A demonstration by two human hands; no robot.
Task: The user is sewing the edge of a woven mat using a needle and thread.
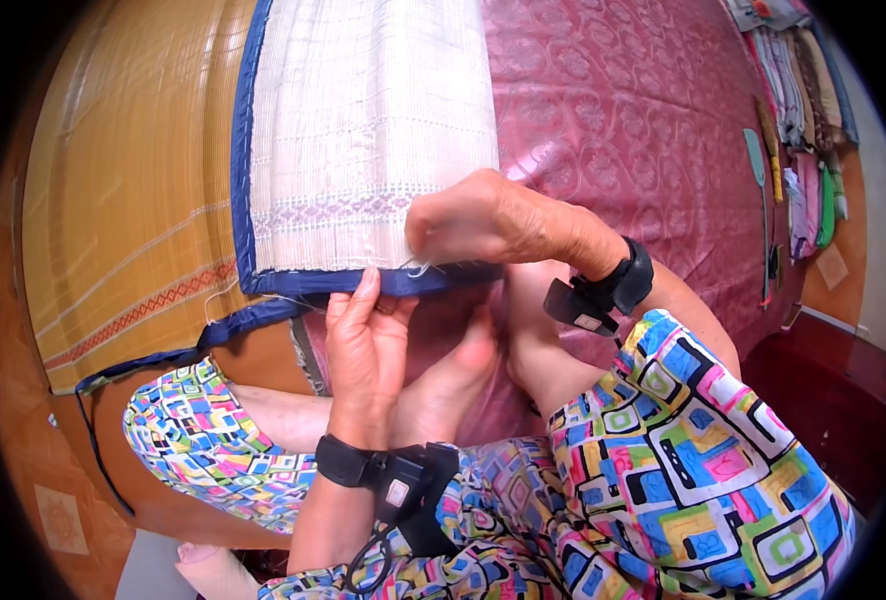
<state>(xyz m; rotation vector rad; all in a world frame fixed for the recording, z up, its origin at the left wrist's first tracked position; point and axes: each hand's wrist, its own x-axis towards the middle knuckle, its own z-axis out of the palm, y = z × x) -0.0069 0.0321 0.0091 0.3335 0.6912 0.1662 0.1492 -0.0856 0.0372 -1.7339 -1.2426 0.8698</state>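
A pale woven mat (368,90) with a mauve patterned band lies before me, its edge bound in dark blue cloth tape (443,282). My left hand (368,337) pinches this tape at the mat's near edge, thumb on top and fingers beneath. Just above the same edge, my right hand (462,225) is curled and blurred by motion. Its fingertips are hidden, so I cannot tell whether it grips anything. A loose white thread (420,268) curls on the tape below it. White stitches run along the tape on the left side.
A yellow-brown mat (135,150) with an orange patterned band extends to the left. Under the pale mat spreads a shiny pink patterned sheet (623,97). A teal fly swatter (756,161) and folded cloths (792,82) lie at right. My bare foot (473,352) is close to the edge.
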